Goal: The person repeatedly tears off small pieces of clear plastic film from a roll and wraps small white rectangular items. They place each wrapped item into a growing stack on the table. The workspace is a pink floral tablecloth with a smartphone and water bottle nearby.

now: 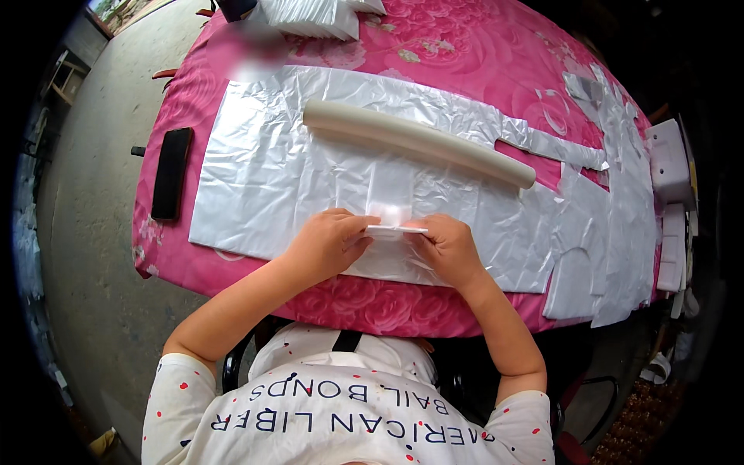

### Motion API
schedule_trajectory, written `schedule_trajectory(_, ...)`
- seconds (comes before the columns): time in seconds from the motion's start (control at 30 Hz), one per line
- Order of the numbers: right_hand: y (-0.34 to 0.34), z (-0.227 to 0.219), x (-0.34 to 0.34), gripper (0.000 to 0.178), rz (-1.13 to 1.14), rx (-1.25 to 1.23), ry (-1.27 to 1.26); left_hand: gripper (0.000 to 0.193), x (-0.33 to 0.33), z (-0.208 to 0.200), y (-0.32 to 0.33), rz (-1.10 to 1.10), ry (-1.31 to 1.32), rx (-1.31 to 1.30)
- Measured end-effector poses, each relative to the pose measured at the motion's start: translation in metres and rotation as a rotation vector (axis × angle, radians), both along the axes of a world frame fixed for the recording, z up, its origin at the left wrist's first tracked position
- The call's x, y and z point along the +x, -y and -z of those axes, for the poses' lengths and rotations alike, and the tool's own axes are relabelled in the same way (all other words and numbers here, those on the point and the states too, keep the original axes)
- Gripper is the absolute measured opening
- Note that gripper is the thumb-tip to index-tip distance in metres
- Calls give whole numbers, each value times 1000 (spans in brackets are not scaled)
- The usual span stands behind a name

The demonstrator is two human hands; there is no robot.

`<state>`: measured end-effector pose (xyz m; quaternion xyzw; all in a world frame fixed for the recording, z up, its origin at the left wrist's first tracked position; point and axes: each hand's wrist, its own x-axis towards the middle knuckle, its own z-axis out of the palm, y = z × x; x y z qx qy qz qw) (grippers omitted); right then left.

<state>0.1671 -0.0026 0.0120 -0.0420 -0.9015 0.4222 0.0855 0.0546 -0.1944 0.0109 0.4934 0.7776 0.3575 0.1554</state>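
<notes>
Between my two hands, low over the near middle of the table, is a folded piece of thin white plastic [396,230]. My left hand [335,242] pinches its left end, fingers closed. The right end sits in the closed fingers of my right hand [449,246]. A paler strip of the plastic reaches away just beyond the fold. Beneath both hands spreads a stack of crinkled white plastic sheets [256,170]. A long beige tube [418,143] lies slantwise across them, beyond my hands.
A pink rose-patterned tablecloth [372,306] covers the table. At the left edge lies a black phone [171,173]. Folded white plastic packets [318,17] are stacked at the far side. Cut plastic scraps [620,186] lie on the right, near white foam boxes [671,167].
</notes>
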Motion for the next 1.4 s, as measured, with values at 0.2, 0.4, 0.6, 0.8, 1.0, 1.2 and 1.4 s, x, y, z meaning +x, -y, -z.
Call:
schedule_trajectory(0.2, -1, -20, -28, 29, 213, -257, 433, 39, -12, -9, -19, -260, 435, -109)
schedule_trajectory(0.4, -16, -19, -47, 31, 184, -344, 701, 52, -15, -17, -21, -358, 500, -189)
schedule_trajectory(0.6, -16, -13, -49, 31, 166, -338, 708, 59, -2, -11, -20, -234, -167, 48)
schedule_trajectory(0.8, -17, -5, -48, 27, 190, -258, 631, 92, 17, 8, -55, -52, -361, -107)
schedule_trajectory(1.0, -5, -30, -48, 17, 180, -62, 674, 101, 16, 27, -56, -89, -383, -100)
schedule_trajectory(1.2, -6, -26, -9, 21, 261, 245, 455, 108, 18, 24, -56, -82, -418, -116)
schedule_trajectory(1.4, 1, -37, 28, 22, 282, -158, 529, 107, 41, -10, -5, 411, -462, -418)
